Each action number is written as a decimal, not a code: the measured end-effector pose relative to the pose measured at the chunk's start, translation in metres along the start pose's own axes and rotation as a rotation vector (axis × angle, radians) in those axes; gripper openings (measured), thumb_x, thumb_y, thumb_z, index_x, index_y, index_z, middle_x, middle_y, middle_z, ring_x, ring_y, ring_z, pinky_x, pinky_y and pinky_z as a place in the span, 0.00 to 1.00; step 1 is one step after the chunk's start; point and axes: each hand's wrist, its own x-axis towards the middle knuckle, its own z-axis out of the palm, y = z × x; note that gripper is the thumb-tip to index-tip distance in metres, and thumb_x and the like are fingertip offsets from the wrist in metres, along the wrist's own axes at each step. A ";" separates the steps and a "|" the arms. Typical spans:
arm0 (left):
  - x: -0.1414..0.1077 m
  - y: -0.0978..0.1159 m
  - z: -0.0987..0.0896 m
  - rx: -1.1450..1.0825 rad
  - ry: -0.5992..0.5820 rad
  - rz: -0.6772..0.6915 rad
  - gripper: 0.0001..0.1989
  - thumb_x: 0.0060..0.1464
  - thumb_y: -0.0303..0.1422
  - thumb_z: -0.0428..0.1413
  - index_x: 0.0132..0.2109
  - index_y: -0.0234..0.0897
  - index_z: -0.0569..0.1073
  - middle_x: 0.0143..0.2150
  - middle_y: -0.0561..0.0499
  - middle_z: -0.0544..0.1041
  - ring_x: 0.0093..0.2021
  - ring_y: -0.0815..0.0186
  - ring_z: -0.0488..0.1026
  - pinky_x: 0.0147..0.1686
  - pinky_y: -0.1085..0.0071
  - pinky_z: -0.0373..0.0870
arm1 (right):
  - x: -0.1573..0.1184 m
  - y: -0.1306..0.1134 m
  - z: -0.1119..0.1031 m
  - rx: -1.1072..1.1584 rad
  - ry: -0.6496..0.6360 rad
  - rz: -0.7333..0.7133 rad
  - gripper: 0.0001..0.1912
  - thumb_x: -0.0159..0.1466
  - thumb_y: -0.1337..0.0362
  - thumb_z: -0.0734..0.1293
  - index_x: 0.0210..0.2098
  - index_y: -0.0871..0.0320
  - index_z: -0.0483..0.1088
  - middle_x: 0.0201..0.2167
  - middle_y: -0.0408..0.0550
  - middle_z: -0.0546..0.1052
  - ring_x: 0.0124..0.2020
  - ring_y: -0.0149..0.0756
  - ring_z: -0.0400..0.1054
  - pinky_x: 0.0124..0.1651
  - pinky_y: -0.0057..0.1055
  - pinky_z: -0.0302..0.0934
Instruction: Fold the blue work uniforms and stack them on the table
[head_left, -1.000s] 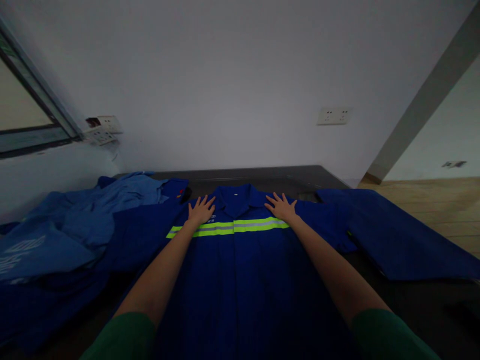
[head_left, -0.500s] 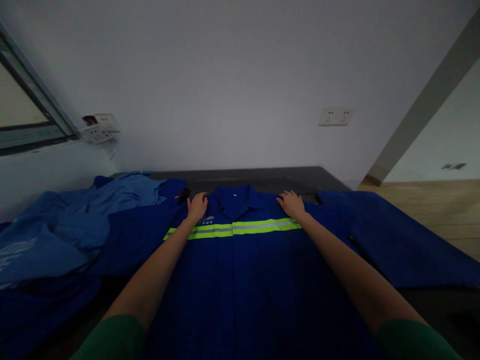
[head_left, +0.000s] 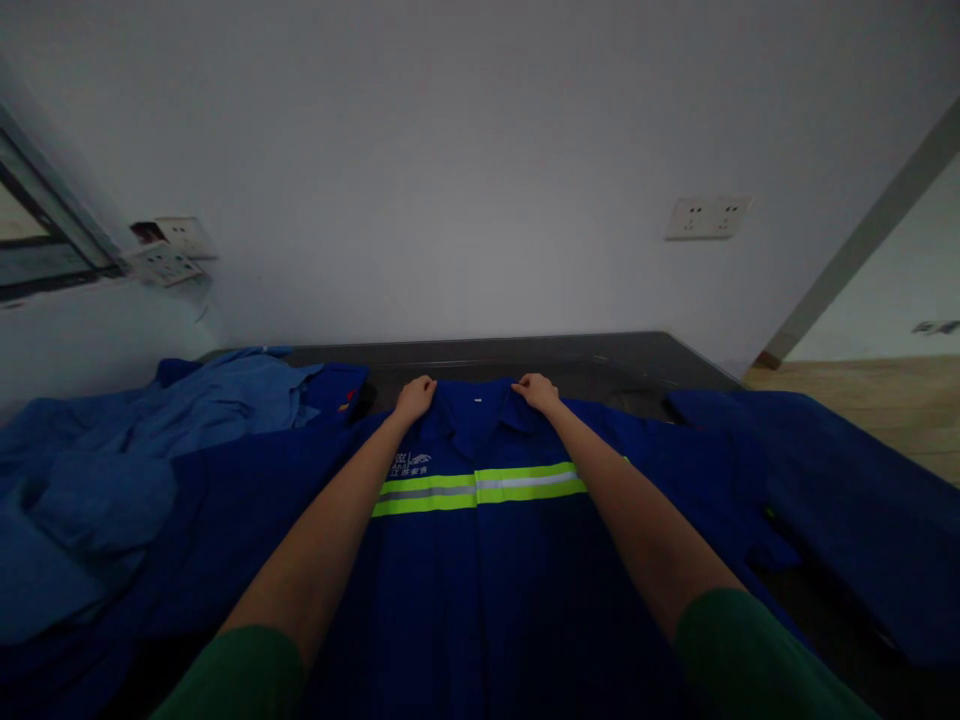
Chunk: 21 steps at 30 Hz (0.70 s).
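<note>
A dark blue work jacket (head_left: pixel 442 560) lies spread out front side up, its collar toward the wall. A yellow-green reflective band with a silver stripe crosses its chest, and white lettering sits above the band at the left. With fingers closed, my left hand (head_left: pixel 416 397) grips the left end of the collar. At the collar's right end, my right hand (head_left: pixel 536 390) pinches the cloth between thumb and fingers. Both forearms reach over the jacket, covering parts of its sleeves and band.
A dark table (head_left: pixel 622 355) stands against the wall. Crumpled light blue clothing (head_left: pixel 217 410) is heaped at the left. More dark blue cloth (head_left: pixel 832 480) lies at the right, overhanging toward the wooden floor (head_left: pixel 885 400). Wall sockets (head_left: pixel 707 218) are above the table.
Both hands have moved inward from the jacket's shoulders to the ends of its collar. Fingers that lay flat are now closed on the cloth. The camera view has shifted slightly.
</note>
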 end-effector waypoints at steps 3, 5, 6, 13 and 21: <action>0.004 -0.002 0.002 -0.014 0.004 0.019 0.16 0.63 0.36 0.45 0.45 0.36 0.75 0.47 0.44 0.78 0.49 0.58 0.74 0.48 0.67 0.68 | -0.001 0.000 0.004 -0.020 0.022 -0.014 0.14 0.68 0.57 0.60 0.48 0.56 0.71 0.49 0.53 0.75 0.51 0.43 0.69 0.51 0.38 0.61; 0.005 -0.002 0.004 -0.024 0.002 0.026 0.15 0.63 0.35 0.46 0.45 0.35 0.75 0.47 0.43 0.78 0.49 0.58 0.74 0.49 0.67 0.68 | -0.004 -0.002 0.005 -0.041 0.047 -0.029 0.15 0.69 0.59 0.59 0.49 0.58 0.69 0.49 0.55 0.75 0.52 0.43 0.68 0.52 0.39 0.59; 0.005 -0.001 0.005 -0.030 -0.001 0.031 0.15 0.62 0.35 0.47 0.46 0.34 0.75 0.47 0.43 0.78 0.49 0.59 0.74 0.49 0.68 0.68 | -0.006 -0.004 0.006 -0.050 0.059 -0.038 0.15 0.69 0.59 0.59 0.50 0.58 0.68 0.49 0.56 0.75 0.52 0.43 0.68 0.52 0.39 0.59; -0.001 0.004 0.004 -0.057 -0.024 0.072 0.14 0.59 0.32 0.51 0.50 0.34 0.75 0.51 0.46 0.77 0.52 0.61 0.73 0.53 0.71 0.67 | -0.012 -0.009 0.008 -0.093 0.108 -0.091 0.18 0.70 0.55 0.55 0.49 0.58 0.69 0.50 0.57 0.73 0.52 0.46 0.66 0.50 0.41 0.60; -0.018 0.011 0.007 0.002 0.038 0.093 0.16 0.62 0.34 0.49 0.53 0.36 0.71 0.54 0.46 0.75 0.55 0.61 0.70 0.55 0.68 0.64 | -0.015 -0.008 0.018 -0.138 0.161 -0.120 0.16 0.70 0.60 0.56 0.51 0.60 0.66 0.53 0.59 0.70 0.55 0.48 0.60 0.53 0.44 0.57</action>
